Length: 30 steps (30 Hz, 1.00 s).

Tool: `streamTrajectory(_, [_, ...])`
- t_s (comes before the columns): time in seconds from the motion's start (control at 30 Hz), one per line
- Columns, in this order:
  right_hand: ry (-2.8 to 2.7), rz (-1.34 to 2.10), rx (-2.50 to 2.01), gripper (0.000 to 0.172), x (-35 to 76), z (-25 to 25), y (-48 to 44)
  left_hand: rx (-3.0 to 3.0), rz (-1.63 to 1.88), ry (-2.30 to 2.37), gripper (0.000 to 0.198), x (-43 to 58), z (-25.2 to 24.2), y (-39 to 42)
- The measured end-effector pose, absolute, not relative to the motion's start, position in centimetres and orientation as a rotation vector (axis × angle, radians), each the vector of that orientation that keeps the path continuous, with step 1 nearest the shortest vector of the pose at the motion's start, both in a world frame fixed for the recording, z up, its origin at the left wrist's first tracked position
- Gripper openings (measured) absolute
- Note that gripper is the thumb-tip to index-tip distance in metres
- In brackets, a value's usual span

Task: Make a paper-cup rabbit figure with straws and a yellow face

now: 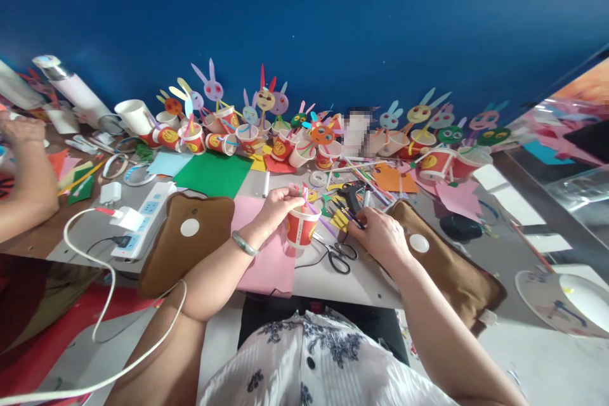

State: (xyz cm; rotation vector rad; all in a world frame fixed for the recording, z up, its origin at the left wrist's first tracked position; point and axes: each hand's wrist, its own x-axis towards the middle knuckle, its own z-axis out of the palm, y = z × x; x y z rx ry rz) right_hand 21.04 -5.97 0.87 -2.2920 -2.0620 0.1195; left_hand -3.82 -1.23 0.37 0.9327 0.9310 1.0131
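Note:
My left hand (281, 209) is closed in a pinch at the rim of a red-and-white paper cup (302, 228), gripping the cup and the paper strips (308, 200) that rise from it. The cup stands upright over the table in front of me. To its right, my right hand (378, 231) has its fingers curled down around a slim dark object (354, 219), whose kind I cannot make out. Black-handled scissors (340, 259) lie between the two hands. Just beyond my right fingers is a black tool that looks like a glue gun (351, 195).
Finished paper cups with rabbit-like paper faces (250, 114) line the back wall. Pink paper (264, 260), green paper (214, 172) and brown pouches (188, 241) lie about. A power strip (147, 219) with a white cable is at left, near another person's arm (28, 177).

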Motion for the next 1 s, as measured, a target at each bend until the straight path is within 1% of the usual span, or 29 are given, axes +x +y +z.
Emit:
streamTrajectory(0.1, [-1.984,0.185,-2.232,0.022,21.3,1.0,-6.2,0.915,0.990,0.911,0.021,-3.8,0.5,-1.3])
streamTrajectory(0.2, [-1.996,0.240,-2.178,0.019,21.3,0.7,-5.5,0.905,0.920,0.875,0.019,-3.8,0.7,-1.6])
streamTrajectory(0.37, [-2.050,0.227,-2.162,0.016,20.0,-0.3,-3.3,0.924,0.820,0.844,0.017,-3.7,0.9,-2.2])
streamTrajectory(0.43, [-2.074,0.249,-2.145,0.018,19.3,-0.5,-2.6,0.920,0.812,0.833,0.017,-3.7,0.9,-2.2])
streamTrajectory(0.5, [-2.105,0.263,-2.146,0.026,19.1,-0.5,-2.2,0.912,0.815,0.833,0.018,-3.7,0.9,-2.3])
streamTrajectory(0.57, [-2.111,0.172,-2.211,0.034,19.3,-0.4,-2.0,0.899,0.817,0.831,0.019,-3.7,1.0,-2.3])
streamTrajectory(0.67, [-2.062,-0.025,-2.388,0.037,20.3,-0.7,-1.7,0.886,0.808,0.806,0.020,-3.7,1.1,-2.4])
streamTrajectory(0.77, [-2.030,0.032,-2.462,0.046,21.4,-1.4,-1.1,0.899,0.797,0.794,0.020,-3.7,1.1,-2.5])
streamTrajectory(0.87, [-1.978,0.121,-2.457,0.046,21.8,-1.9,-0.6,0.906,0.806,0.811,0.020,-3.8,1.1,-2.4])
streamTrajectory(1.0, [-1.921,0.131,-2.433,0.046,21.8,-0.9,-0.9,0.904,0.836,0.829,0.016,-3.8,1.0,-2.1])
